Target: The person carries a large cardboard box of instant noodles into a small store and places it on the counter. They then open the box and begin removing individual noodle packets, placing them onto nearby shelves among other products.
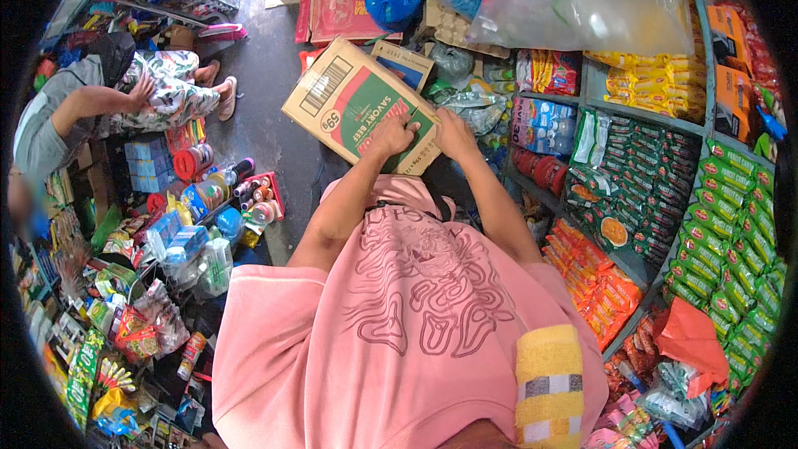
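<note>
A brown cardboard carton (330, 106) with a printed green and red panel lies tilted in front of me, its near end close to my waist. My left hand (394, 137) is on its printed top, fingers curled. By those fingertips is a short dark slit or thin object; I cannot make out which. At the carton's right edge, my right hand (456, 136) grips the cardboard, its fingertips close to the left hand. Whatever is inside the carton is hidden.
Shelves (583, 87) of packaged noodles stand along my right side. Above them hangs a big clear plastic bag (580, 0). A red flat box (346, 12) and a blue plastic bag (393, 0) lie beyond the carton. On the left, a person (68, 106) sits near crowded goods and bottles (212, 190).
</note>
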Tool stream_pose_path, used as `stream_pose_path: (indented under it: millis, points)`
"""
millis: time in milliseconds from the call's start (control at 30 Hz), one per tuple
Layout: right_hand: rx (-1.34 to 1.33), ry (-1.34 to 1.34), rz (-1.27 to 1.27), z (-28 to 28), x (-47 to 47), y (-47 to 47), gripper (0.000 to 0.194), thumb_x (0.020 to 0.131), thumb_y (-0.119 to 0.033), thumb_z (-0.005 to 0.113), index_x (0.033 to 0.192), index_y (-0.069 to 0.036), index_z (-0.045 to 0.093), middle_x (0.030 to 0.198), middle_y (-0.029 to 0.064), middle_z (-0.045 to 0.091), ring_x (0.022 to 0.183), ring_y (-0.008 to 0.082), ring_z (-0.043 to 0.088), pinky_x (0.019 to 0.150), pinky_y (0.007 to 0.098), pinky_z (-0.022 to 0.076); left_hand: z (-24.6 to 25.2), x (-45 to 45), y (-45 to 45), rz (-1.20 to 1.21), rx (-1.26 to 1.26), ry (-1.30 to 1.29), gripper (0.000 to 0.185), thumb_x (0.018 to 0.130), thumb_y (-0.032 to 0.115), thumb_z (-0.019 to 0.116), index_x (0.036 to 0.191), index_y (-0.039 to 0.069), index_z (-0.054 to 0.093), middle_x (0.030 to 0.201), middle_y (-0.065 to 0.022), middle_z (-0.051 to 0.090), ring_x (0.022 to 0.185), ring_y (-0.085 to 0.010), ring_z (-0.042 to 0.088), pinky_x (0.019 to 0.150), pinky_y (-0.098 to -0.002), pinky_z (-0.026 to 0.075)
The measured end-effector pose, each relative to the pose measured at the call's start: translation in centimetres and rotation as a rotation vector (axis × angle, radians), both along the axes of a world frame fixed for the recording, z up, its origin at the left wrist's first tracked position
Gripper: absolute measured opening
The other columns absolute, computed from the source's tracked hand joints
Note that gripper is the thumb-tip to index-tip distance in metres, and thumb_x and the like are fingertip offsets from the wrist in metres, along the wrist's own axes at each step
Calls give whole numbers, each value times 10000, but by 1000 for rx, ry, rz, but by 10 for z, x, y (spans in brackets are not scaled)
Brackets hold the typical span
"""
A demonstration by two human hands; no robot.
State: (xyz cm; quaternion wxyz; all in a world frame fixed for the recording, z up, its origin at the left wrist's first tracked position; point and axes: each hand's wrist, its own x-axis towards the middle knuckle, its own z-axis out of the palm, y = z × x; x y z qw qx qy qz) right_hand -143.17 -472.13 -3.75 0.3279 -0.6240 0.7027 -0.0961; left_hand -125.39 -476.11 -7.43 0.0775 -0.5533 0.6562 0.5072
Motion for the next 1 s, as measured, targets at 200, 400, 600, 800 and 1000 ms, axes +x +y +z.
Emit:
stream_pose_path:
  millis: [200,400,600,800,1000]
  points:
    - [-59,-108,-122,-16,-22,16,239,905,-106,590,1126,-26,545,1055,237,624,1005,464,595,852,514,487,12,-13,-12,40,8,39,610,904,533,585,1266,42,603,1219,-242,640,1150,-395,608,982,-465,460]
    - [-41,-261,-243,-12,-30,11,250,909,-129,621,1132,-27,575,1073,213,626,1031,446,590,854,493,486,3,-30,-11,77,-102,12,721,877,566,619,1317,-2,554,1248,-262,621,1178,-399,593,991,-460,452]
    - [-76,-233,-110,-15,-16,-10,233,901,-151,631,1111,-50,613,1087,192,633,1032,421,598,868,492,489,-4,-25,3,179,-68,254,454,901,378,633,1233,71,593,1153,-244,658,1134,-403,607,951,-460,468]
    - [3,-122,55,-8,-16,-22,219,879,-131,629,1084,-53,629,1075,198,640,1012,419,606,869,486,492,-14,-19,11,181,-98,265,392,914,330,630,1220,88,591,1119,-258,658,1109,-421,609,931,-471,475]
    - [92,-104,-13,18,-56,29,213,879,-110,624,1084,-50,637,1062,196,649,1016,420,607,874,486,489,-28,-15,4,171,-143,308,443,914,332,643,1213,11,588,1125,-284,652,1105,-431,610,947,-467,472]
